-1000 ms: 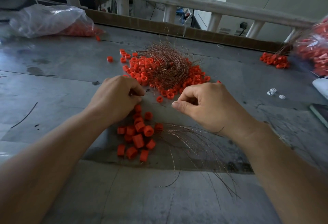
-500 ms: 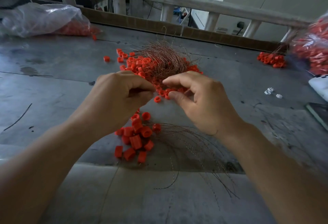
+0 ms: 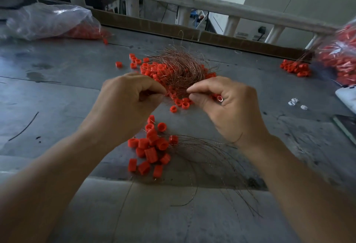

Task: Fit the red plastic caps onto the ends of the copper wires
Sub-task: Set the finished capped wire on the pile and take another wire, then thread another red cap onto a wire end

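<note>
- Grey, stained desk (image 3: 57, 98).
- At centre, tangle of copper wires (image 3: 179, 67) among red caps (image 3: 152, 70).
- Nearer, smaller cluster (image 3: 150, 150) beside loose wires (image 3: 212, 158).
- Far left, clear bag (image 3: 48, 21) of caps.
- At right, 3 white pieces (image 3: 294, 103).

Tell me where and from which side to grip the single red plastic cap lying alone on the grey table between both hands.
Pinch the lone red plastic cap across its round outer wall, probably from above. Its opening faces roughly upward and it lies apart from the nearest caps, so both flanks are free; the hole stays clear for wire.
</note>
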Tool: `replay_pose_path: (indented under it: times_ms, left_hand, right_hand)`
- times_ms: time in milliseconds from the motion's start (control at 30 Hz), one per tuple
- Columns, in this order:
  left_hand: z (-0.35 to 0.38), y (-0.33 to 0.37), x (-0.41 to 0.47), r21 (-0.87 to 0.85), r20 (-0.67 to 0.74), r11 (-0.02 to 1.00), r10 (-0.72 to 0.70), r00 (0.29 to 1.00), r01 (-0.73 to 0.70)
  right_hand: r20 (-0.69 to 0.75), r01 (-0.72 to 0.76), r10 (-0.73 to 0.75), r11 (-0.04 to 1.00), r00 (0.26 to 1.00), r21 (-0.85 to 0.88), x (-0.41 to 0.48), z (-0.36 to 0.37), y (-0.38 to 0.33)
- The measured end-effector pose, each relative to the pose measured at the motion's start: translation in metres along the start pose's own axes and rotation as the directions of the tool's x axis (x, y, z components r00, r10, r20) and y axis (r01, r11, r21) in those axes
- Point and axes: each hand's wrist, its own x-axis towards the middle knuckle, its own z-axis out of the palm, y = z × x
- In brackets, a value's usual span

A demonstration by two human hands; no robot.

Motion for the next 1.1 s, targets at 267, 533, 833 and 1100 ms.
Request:
replay_pose_path:
  times_ms: [267,533,833,1100]
  left_hand:
    - [-0.008,-0.014,0.007,-0.074,-0.229,0.975,-0.222,0.948,0.211]
    - [-0.006,0.001,0.004,-0.536,0.004,0.833,-0.161,0.987,0.138]
    - [0.002,0.008,-0.002,-0.686,0.132,0.713,-0.077,0.988,0.148]
    - [0.001,0.011,-0.004,-0.671,0.134,0.729,-0.057,0.989,0.133]
  right_hand:
    - [-0.118,-0.005,-0.002,0.998,0.993,-0.064,0.005,-0.015,0.004]
    - [-0.11,-0.051,0.055,0.998,0.992,0.04,0.006,-0.017,0.002]
    - [0.027,-0.063,0.059,0.98,0.998,0.187,0.002,-0.011,-0.01]
    - [0.044,-0.061,0.054,0.979,0.998,0.195,0.001,-0.012,-0.01]
